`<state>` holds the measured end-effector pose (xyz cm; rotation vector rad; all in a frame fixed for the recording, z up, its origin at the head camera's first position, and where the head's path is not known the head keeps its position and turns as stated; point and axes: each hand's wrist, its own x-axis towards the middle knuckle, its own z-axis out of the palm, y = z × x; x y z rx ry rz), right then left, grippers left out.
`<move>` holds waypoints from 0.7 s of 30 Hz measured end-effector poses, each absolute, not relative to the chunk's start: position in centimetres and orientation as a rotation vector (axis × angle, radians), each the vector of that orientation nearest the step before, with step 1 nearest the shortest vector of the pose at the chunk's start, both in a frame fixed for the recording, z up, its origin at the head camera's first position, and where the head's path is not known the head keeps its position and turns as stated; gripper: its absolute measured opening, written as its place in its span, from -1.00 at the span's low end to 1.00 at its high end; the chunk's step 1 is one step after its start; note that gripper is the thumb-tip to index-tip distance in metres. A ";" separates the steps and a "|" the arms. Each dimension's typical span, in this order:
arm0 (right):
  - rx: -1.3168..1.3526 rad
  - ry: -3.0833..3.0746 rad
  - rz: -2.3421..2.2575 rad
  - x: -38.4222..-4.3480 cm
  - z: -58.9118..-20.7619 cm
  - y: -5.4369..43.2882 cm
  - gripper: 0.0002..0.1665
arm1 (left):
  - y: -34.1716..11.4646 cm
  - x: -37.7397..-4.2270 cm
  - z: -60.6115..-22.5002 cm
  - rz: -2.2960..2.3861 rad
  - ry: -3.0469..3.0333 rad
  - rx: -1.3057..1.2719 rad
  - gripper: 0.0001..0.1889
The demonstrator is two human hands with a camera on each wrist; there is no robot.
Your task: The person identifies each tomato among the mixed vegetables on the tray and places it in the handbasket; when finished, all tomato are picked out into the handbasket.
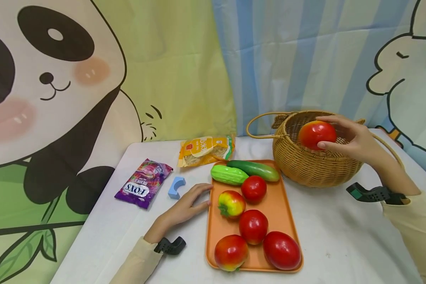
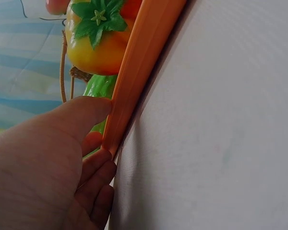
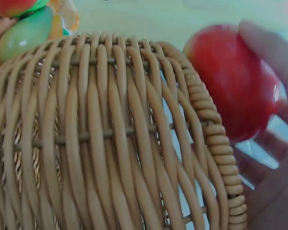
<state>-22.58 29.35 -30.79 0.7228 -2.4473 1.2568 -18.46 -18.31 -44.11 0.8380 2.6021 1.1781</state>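
My right hand (image 1: 351, 138) grips a glossy red oval fruit (image 1: 317, 135) with a yellowish patch, thumb on one side and fingers on the other. The fruit is over the mouth of a wicker basket (image 1: 316, 169); in the right wrist view the red fruit (image 3: 235, 81) shows beside the basket's rim (image 3: 221, 158). My left hand (image 1: 184, 205) rests at the left edge of an orange tray (image 1: 287, 221), its thumb and fingertips touching the tray's side (image 2: 134, 72). On the tray lie a cucumber (image 1: 255, 169), a bumpy light-green gourd (image 1: 228, 175) and several red and red-yellow fruits (image 1: 253, 227).
Left of the tray lie a purple Fox's candy bag (image 1: 143, 183) and a small blue arch block (image 1: 176, 187). An orange-yellow food packet (image 1: 206, 150) lies behind the tray. The basket's handle (image 1: 259, 126) sticks out toward the left. A patterned curtain (image 1: 184, 71) hangs behind the table.
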 end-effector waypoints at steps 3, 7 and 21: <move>0.564 -2.542 1.243 -23.1 -30.7 29.5 -0.27 | -18.3 -18.5 -44.2 1.170 2.611 0.843 -0.46; 0.510 -2.633 1.182 -23.5 -30.8 29.7 -0.29 | -18.3 -18.5 -44.2 1.166 2.613 0.843 -0.46; 0.575 -2.826 1.061 -24.4 -30.3 29.7 -0.33 | -18.3 -18.7 -44.3 1.156 2.612 0.825 -0.46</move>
